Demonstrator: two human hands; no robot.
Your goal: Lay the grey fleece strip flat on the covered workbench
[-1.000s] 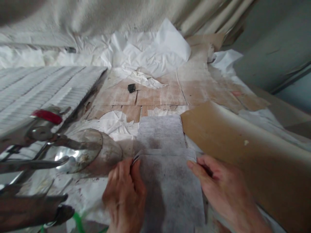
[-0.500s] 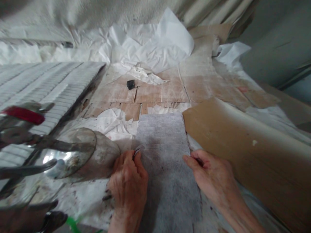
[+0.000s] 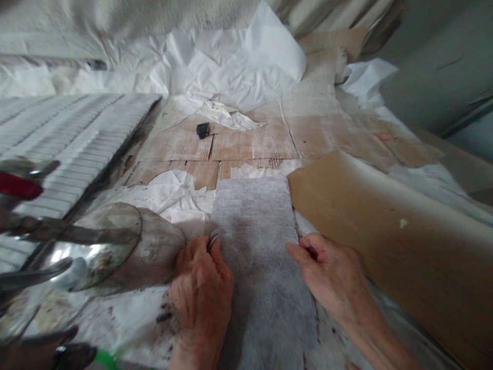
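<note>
A long grey felt-like strip [image 3: 262,277] with faint cross lines lies in front of me, its far end flat on the covered surface. My left hand [image 3: 202,288] pinches its left edge, where a small fold of the material shows between thumb and fingers. Opposite, my right hand [image 3: 323,267] grips the right edge between thumb and curled fingers. Close by my left hand is a metal spray gun's cup [image 3: 127,246], lying on its side, with the gun's red part [image 3: 21,186] further left. The near end of the strip runs out of view.
A ribbed white-grey panel [image 3: 77,139] lies at the left. Brown board [image 3: 370,205] sits right of the strip. Behind are cardboard sheets [image 3: 250,146], a small black piece [image 3: 202,130] and crumpled white sheeting [image 3: 231,67]. Something green [image 3: 106,358] shows at the lower left.
The view has shifted slightly, so the spray gun and other things at the left sit further left. Both hands keep their hold on the strip's edges.
</note>
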